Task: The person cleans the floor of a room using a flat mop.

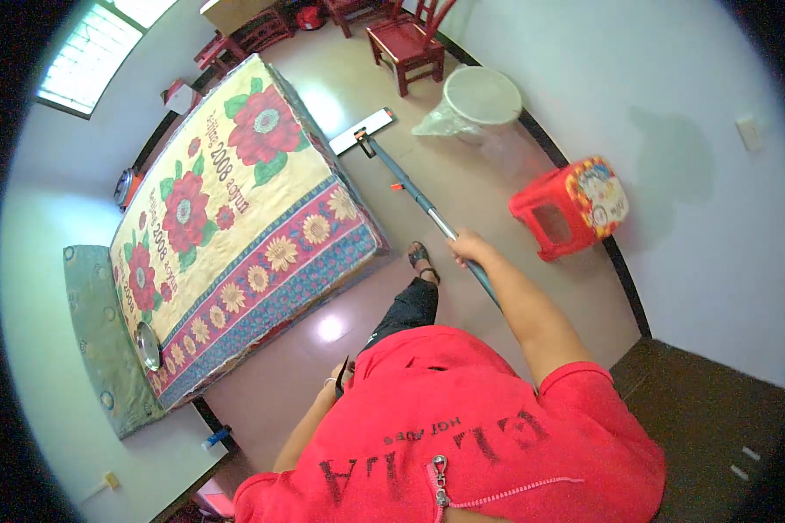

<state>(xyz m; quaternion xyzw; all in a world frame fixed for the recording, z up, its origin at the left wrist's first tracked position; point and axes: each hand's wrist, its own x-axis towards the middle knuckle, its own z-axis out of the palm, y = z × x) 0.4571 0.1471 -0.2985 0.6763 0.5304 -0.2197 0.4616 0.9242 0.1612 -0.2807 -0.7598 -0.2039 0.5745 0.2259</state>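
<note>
My right hand (469,247) is wrapped round the pole (442,224) of a flat mop, grey-blue with a bare metal stretch. The pole slants away from me to the mop's white flat head (361,132), which lies on the floor beside the bed's far right corner. The back end of the pole passes under my right forearm. Down at my left side, my left hand (344,376) is close to my dark shorts and partly hidden by my red shirt. A thin black strip (341,380) shows against it; whether the fingers hold it cannot be made out.
A bed (262,183) with a flowered cover fills the left side. To the right stand a red plastic stool (545,213) with a printed seat and a round pale tub (482,94) with clear plastic sheeting. Farther off is a red wooden chair (406,45). A round metal lid (148,346) lies on the bed.
</note>
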